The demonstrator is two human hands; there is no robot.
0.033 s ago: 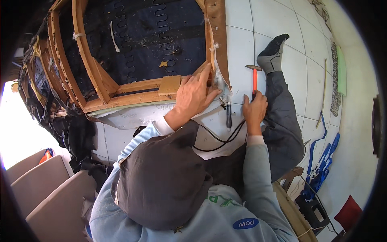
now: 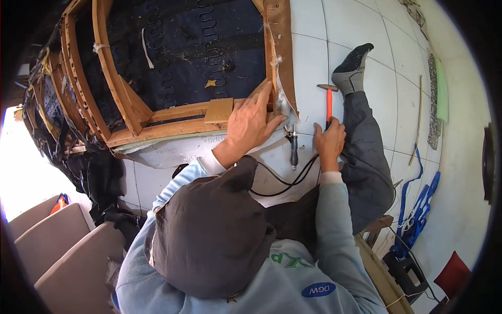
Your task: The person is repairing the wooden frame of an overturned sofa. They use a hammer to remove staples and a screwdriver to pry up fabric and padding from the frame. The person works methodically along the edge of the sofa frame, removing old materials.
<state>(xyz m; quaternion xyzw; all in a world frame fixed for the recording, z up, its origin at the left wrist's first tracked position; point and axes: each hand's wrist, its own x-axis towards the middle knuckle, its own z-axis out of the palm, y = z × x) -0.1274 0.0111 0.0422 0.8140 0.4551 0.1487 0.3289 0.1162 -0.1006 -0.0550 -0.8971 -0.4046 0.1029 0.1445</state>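
My left hand [image 2: 249, 123] lies on the near right corner of an upturned wooden furniture frame [image 2: 172, 129], fingers stretched out and thumb apart. Beside it, a small flat wooden block [image 2: 219, 111] sits on the near rail. White backing cloth [image 2: 183, 150] hangs from that rail, and brown covering [image 2: 284, 42] runs down the right side with whitish padding at its corner. My right hand [image 2: 330, 141] is closed round the dark lower handle of an orange-handled hammer [image 2: 329, 103], whose head points away from me. Between my hands lies a dark-handled screwdriver [image 2: 294, 152], its tip near the frame's corner.
Zigzag springs [image 2: 210, 31] cross dark cloth inside the frame. A black cable [image 2: 285, 189] curves over the white tiled floor. My outstretched leg [image 2: 363, 152] lies right of the hammer. Blue straps [image 2: 424, 209] and a black case [image 2: 405, 275] are farther right; beige cushions [image 2: 78, 256] stand lower left.
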